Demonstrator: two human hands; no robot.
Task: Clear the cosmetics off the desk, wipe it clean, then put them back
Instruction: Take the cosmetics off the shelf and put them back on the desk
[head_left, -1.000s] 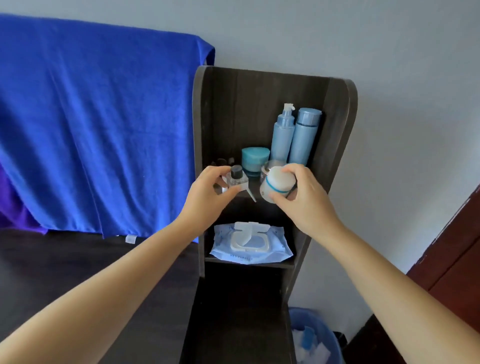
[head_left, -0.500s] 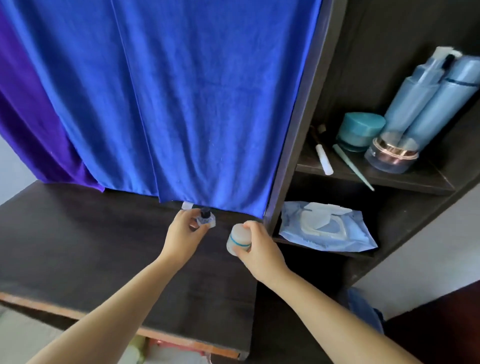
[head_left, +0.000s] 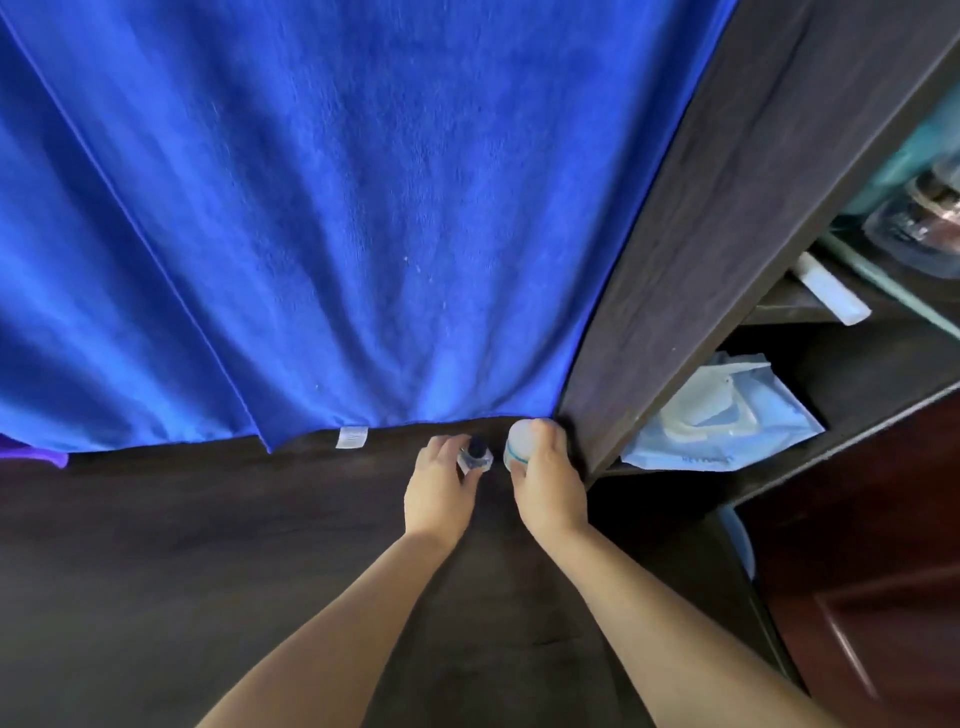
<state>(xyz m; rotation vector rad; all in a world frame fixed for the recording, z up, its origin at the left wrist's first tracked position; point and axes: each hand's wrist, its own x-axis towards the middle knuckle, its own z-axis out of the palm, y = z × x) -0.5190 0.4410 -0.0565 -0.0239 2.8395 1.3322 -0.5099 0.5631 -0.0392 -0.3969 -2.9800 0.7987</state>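
One dark desk (head_left: 208, 571) (blue towel (head_left: 337, 208) behind)

Both hands are reaching to the back edge of the dark counter (head_left: 208, 561), close together. The left hand (head_left: 439, 491) is pinching a small clear bottle with a dark cap (head_left: 475, 457), and the right hand (head_left: 545, 486) is gripping a white jar with a teal band (head_left: 519, 447) right against the side panel of the dark shelf unit (head_left: 691, 234). A blue towel (head_left: 311, 208) is hanging down to the counter's back edge just behind them. A wet-wipe pack (head_left: 727, 421) is lying on the lower shelf, and a glass jar (head_left: 919, 218) is sitting, blurred, on the upper one.
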